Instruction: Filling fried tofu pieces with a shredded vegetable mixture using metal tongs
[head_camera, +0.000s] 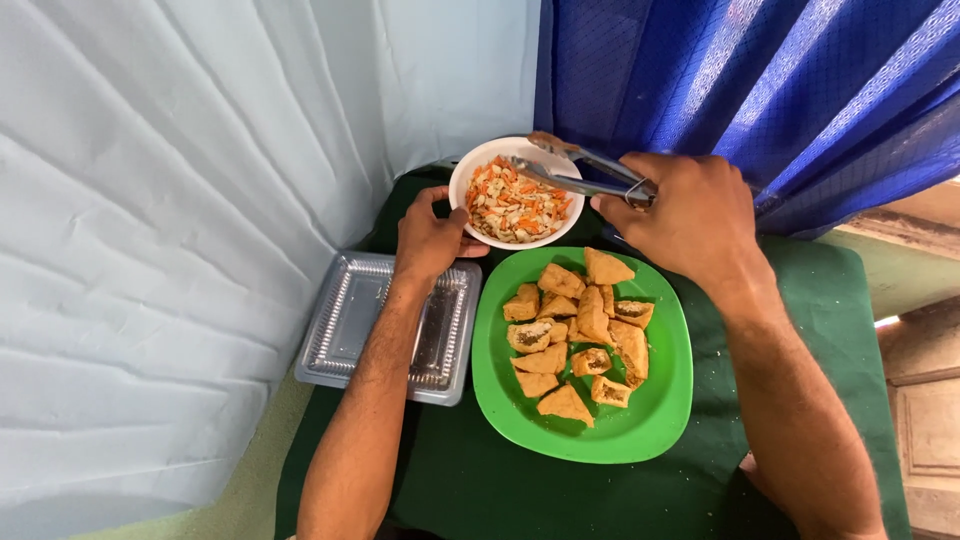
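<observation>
Tongs (575, 170) reach over the white bowl (462, 190) of shredded salad, their tips above its far rim, with the right hand (690, 215) clenched around their handles. The left hand (428, 235) grips the bowl's near-left edge. Just below the bowl sits a green plate (655, 415) of fried pieces (580, 330); a clear plastic tray (340, 320) lies to the bowl's lower left on the green counter (480, 480).

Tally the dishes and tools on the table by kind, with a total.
White bowl: 1
Green plate: 1
Clear plastic tray: 1
Metal tongs: 1
Total: 4
</observation>
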